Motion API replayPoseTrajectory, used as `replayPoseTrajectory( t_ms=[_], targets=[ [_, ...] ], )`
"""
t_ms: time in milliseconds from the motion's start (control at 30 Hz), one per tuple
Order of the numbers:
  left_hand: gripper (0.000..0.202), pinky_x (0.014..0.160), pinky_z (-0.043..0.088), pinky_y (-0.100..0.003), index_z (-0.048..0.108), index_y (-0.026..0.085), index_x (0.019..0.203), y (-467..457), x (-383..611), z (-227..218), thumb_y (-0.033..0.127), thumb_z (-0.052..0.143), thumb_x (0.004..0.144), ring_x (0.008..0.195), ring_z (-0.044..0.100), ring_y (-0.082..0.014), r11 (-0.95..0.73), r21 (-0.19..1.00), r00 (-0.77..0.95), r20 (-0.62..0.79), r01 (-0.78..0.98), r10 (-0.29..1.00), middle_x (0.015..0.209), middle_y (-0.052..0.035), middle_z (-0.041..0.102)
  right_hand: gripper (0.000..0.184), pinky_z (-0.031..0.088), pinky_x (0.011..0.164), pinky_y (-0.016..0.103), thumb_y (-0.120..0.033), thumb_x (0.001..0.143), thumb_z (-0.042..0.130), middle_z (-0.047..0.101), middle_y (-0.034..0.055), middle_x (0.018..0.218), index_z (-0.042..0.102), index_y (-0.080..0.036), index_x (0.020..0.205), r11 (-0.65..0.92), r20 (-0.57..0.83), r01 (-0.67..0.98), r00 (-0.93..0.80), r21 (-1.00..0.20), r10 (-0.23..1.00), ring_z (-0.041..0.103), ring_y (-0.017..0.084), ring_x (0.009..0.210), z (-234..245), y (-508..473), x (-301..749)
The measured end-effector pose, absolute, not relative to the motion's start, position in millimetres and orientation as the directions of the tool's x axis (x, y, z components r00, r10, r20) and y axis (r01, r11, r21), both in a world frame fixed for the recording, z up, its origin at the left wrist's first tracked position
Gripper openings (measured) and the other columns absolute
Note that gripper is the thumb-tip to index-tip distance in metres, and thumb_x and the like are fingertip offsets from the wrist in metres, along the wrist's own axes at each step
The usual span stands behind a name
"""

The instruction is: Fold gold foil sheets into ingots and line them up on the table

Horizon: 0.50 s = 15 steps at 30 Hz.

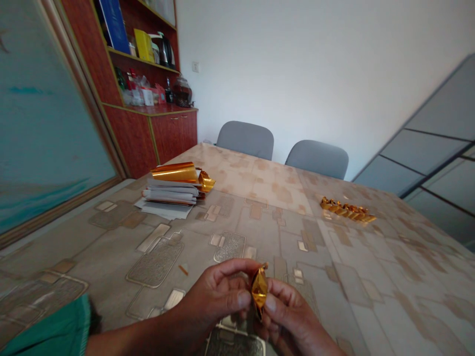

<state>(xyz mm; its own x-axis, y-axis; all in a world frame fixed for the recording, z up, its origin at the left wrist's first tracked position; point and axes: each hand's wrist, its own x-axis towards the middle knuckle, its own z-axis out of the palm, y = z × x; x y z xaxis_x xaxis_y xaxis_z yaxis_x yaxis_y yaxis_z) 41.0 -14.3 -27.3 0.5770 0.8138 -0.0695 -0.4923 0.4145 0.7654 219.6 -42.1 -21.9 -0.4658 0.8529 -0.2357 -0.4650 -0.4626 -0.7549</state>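
Observation:
A small folded piece of shiny gold foil paper (260, 288) is pinched between my two hands, low in the middle of the view. The thumb and fingers of my left hand (226, 291) grip it from the left. My right hand (291, 311) presses on its right side with the thumb in front. The piece stands upright, pointed at both ends, with creases across its middle. To the far left on the table lies a stack of paper sheets (170, 192), topped by a curled gold sheet (174, 172). A row of folded gold pieces (349, 210) sits at the right.
The table (256, 222) has a patterned cover, with a small brown strip (183, 270) near my left hand. Two grey chairs (245, 138) stand behind it. A red wooden cabinet (170, 133) holding bottles and a kettle is at the back left.

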Motion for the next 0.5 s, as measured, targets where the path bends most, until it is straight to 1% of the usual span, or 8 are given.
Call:
replayPoseTrajectory(
  t_ms=[67, 133, 200, 267, 367, 433, 500],
  targets=[
    [0.051, 0.064, 0.049, -0.020, 0.071, 0.022, 0.116, -13, 41, -30, 0.038, 0.090, 0.071, 0.069, 0.068, -0.0116, 0.418, 0.756, 0.605, -0.038, -0.503, 0.795, 0.085, -0.0032, 0.074, 0.043, 0.040, 0.064, 0.021, -0.048, 0.066, 0.092, 0.065, 0.0013, 0.074, 0.076, -0.016, 0.090, -0.469, -0.255, -0.461, -0.453, -0.753, 0.854, 0.054, 0.010, 0.064, -23, -42, 220],
    [0.047, 0.071, 0.054, -0.027, 0.069, 0.023, 0.117, -12, 42, -31, 0.033, 0.088, 0.075, 0.074, 0.071, -0.0155, 0.428, 0.743, 0.639, -0.001, -0.515, 0.769, 0.091, -0.0048, 0.074, 0.045, 0.040, 0.064, 0.021, -0.049, 0.065, 0.092, 0.066, 0.0014, 0.076, 0.076, -0.016, 0.091, -0.465, -0.258, -0.455, -0.445, -0.759, 0.858, 0.054, 0.010, 0.065, -24, -43, 220],
    [0.043, 0.074, 0.055, -0.031, 0.068, 0.022, 0.114, -11, 42, -33, 0.030, 0.087, 0.076, 0.076, 0.072, -0.0176, 0.434, 0.726, 0.658, 0.033, -0.533, 0.753, 0.093, -0.0053, 0.074, 0.045, 0.041, 0.065, 0.022, -0.049, 0.065, 0.092, 0.067, 0.0017, 0.077, 0.075, -0.016, 0.090, -0.453, -0.259, -0.451, -0.428, -0.769, 0.866, 0.055, 0.011, 0.066, -24, -43, 220],
    [0.039, 0.075, 0.055, -0.031, 0.069, 0.022, 0.111, -10, 42, -35, 0.027, 0.087, 0.076, 0.078, 0.072, -0.0177, 0.435, 0.717, 0.665, 0.052, -0.544, 0.745, 0.094, -0.0049, 0.074, 0.044, 0.041, 0.064, 0.023, -0.048, 0.065, 0.092, 0.067, 0.0011, 0.076, 0.074, -0.016, 0.090, -0.445, -0.262, -0.450, -0.412, -0.774, 0.873, 0.055, 0.011, 0.065, -23, -43, 220],
    [0.041, 0.077, 0.054, -0.029, 0.067, 0.024, 0.116, -8, 40, -38, 0.026, 0.085, 0.079, 0.084, 0.072, -0.0173, 0.417, 0.736, 0.666, 0.061, -0.533, 0.744, 0.099, -0.0052, 0.073, 0.048, 0.042, 0.063, 0.022, -0.047, 0.063, 0.094, 0.067, 0.0012, 0.076, 0.073, -0.016, 0.093, -0.426, -0.248, -0.466, -0.396, -0.775, 0.884, 0.055, 0.011, 0.064, -21, -42, 218],
    [0.044, 0.078, 0.054, -0.027, 0.065, 0.025, 0.119, -8, 39, -40, 0.026, 0.084, 0.080, 0.091, 0.071, -0.0174, 0.376, 0.754, 0.630, 0.064, -0.538, 0.774, 0.105, -0.0050, 0.072, 0.050, 0.042, 0.061, 0.021, -0.048, 0.064, 0.093, 0.066, 0.0003, 0.075, 0.072, -0.016, 0.095, -0.388, -0.214, -0.486, -0.376, -0.783, 0.902, 0.054, 0.009, 0.062, -22, -41, 216],
    [0.040, 0.076, 0.054, -0.026, 0.064, 0.026, 0.116, -8, 39, -40, 0.027, 0.084, 0.080, 0.093, 0.070, -0.0174, 0.321, 0.766, 0.584, 0.086, -0.556, 0.807, 0.108, -0.0040, 0.071, 0.048, 0.041, 0.058, 0.019, -0.046, 0.067, 0.092, 0.066, -0.0009, 0.073, 0.069, -0.017, 0.095, -0.334, -0.169, -0.488, -0.351, -0.806, 0.921, 0.054, 0.008, 0.059, -26, -40, 214]
  ],
)
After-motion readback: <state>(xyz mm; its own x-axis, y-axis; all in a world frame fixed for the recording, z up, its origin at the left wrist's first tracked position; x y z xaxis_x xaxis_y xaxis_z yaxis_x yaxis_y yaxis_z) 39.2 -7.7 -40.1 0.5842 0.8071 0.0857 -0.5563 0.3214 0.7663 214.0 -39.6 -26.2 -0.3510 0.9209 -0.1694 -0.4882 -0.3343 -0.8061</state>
